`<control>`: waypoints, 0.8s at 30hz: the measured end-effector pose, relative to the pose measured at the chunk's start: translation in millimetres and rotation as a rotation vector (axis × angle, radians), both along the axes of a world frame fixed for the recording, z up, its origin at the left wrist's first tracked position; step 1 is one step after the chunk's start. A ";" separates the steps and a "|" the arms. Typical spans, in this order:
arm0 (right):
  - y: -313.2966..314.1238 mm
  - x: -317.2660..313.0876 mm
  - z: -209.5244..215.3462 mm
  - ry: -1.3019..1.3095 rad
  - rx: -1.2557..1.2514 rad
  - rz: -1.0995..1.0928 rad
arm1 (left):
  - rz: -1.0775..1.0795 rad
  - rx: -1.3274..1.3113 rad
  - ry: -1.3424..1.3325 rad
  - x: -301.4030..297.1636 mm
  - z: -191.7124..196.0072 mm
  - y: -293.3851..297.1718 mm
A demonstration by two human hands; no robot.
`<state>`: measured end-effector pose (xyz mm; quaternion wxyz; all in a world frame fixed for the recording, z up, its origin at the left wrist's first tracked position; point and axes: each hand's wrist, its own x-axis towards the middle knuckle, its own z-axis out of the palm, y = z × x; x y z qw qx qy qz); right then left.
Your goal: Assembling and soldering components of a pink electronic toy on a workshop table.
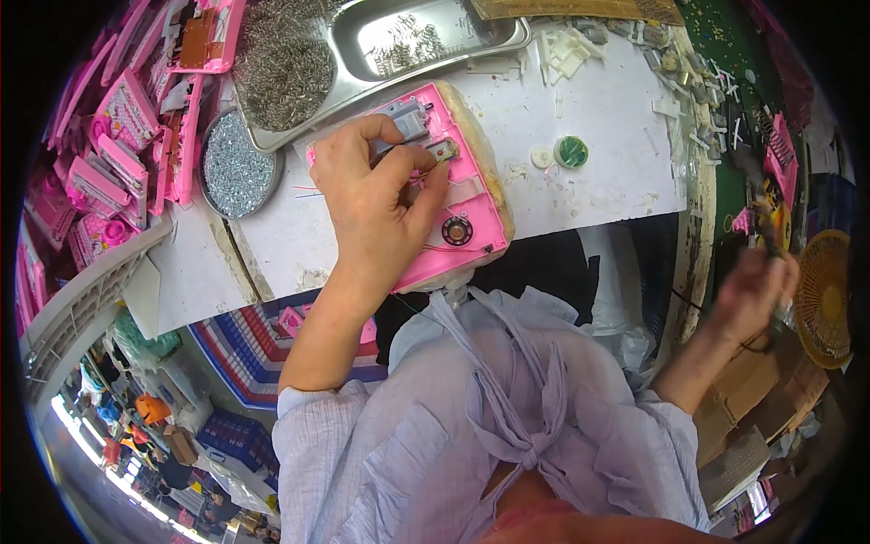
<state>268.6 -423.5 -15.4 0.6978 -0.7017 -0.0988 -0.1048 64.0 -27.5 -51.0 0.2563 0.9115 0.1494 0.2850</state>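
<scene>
**Left hand (385,181) works over a pink casing (430,267) beside stacks of printed shells (98,195)**

The pink casing lies hollow side up on a pale pad (480,136) at the near edge of the white table (616,195), directly before the wearer. Its visible inner face bears no writing that can be read. The left hand reaches across it, fingers bent, thumb and index fingertips close together near a small part with a green patch (443,150); whether something is pinched between them cannot be told. A grey block (410,123) sits just beyond, and a round speaker (457,230) lies nearer the wearer.

The right hand (755,292), well apart at the right, is motion-blurred with fingers curled; a dark blurred shape (768,218) shows beside it, but its grip cannot be made out.

Printing shows on the stacked shells at left: dark marks on whitish panels, too small to read. Cardboard (580,9) at the far edge carries faint, illegible print. The green-topped round pot (571,151) shows no readable label.
</scene>
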 end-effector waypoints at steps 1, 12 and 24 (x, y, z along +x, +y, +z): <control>36.6 -19.2 -8.9 0.005 -0.025 0.094 | 0.002 0.022 0.001 0.3 -0.5 -1.7; 173.4 -70.7 -22.5 -0.377 -0.294 0.843 | 0.008 0.040 -0.009 2.5 -0.7 -0.6; 178.3 -72.8 -25.4 -0.431 -0.313 0.827 | 0.015 0.038 -0.018 2.3 -2.4 -0.6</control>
